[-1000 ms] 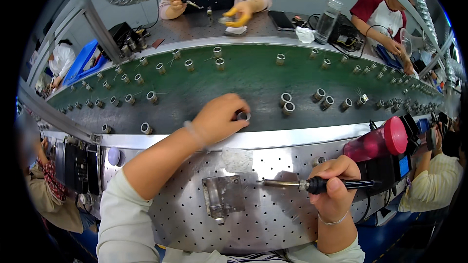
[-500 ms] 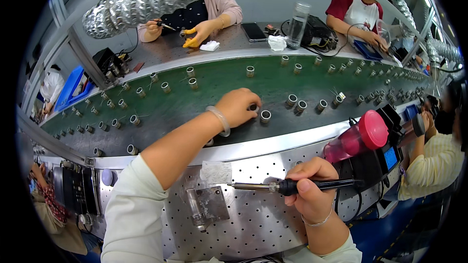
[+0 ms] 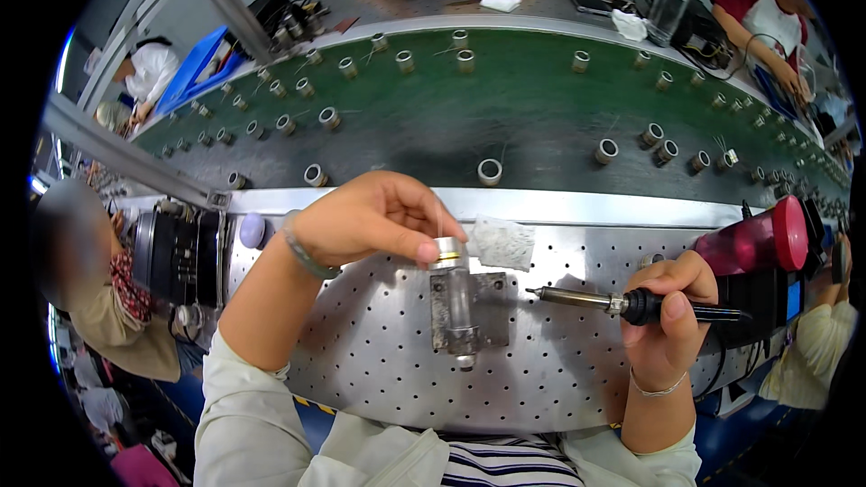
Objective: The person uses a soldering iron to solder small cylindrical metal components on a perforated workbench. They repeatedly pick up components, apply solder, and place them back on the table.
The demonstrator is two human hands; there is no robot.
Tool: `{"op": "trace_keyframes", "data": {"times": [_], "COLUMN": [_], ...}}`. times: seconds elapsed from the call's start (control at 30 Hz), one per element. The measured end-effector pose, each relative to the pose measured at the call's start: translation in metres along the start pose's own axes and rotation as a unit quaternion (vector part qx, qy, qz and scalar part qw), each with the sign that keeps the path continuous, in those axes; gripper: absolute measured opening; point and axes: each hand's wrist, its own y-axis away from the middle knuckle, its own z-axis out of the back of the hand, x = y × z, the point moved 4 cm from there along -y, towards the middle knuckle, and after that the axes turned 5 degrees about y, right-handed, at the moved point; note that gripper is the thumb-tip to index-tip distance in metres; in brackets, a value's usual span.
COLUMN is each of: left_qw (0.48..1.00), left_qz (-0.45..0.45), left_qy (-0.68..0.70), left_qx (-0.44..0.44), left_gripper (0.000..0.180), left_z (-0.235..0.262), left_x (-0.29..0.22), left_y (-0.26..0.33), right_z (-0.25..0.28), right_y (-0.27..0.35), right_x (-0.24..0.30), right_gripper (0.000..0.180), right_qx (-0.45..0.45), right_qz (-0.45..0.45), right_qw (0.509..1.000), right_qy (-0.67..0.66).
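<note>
My left hand (image 3: 365,219) pinches a small metal cylinder (image 3: 446,251) with a gold-coloured ring. It is at the upper end of a fixture (image 3: 492,308), a dark metal plate with a cylindrical holder lying along it; whether the cylinder is seated there I cannot tell. A thin light strand stands up beside the fingers. My right hand (image 3: 669,311) is closed round the dark handle of a soldering iron (image 3: 577,298). Its tip points left, a short way right of the fixture and apart from it. A crumpled white cloth (image 3: 503,243) lies just beyond the fixture.
A green conveyor belt (image 3: 532,131) crosses beyond the perforated metal bench (image 3: 379,370), carrying several metal cylinders (image 3: 490,171). At right are a pink cup (image 3: 758,236) and a black soldering station (image 3: 767,307). A lilac egg-shaped object (image 3: 253,230) sits at left. Co-workers sit across the belt and at both sides.
My left hand has come back from the belt to the fixture with a metal cylinder. The soldering iron stays in my right hand, now right of the fixture. The view has shifted.
</note>
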Motion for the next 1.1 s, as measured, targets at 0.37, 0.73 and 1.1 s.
{"op": "trace_keyframes", "data": {"times": [0.37, 0.73, 1.1], "left_qw": [0.983, 0.985, 0.988], "left_qz": [-0.002, -0.094, -0.126], "left_qy": [0.147, 0.142, 0.093], "left_qx": [0.109, -0.023, -0.016], "left_gripper": [0.091, 0.038, 0.018], "left_z": [-0.034, -0.037, -0.034], "left_x": [0.024, 0.035, 0.034], "left_y": [0.008, 0.013, 0.013], "right_z": [-0.001, -0.011, -0.012], "right_y": [0.000, 0.008, 0.006], "right_x": [-0.023, -0.026, -0.033], "right_gripper": [0.019, 0.027, 0.028], "right_qx": [0.006, 0.028, 0.074], "right_qz": [-0.036, -0.075, -0.040], "right_qw": [0.999, 0.997, 0.996], "right_qy": [-0.006, -0.007, -0.013]}}
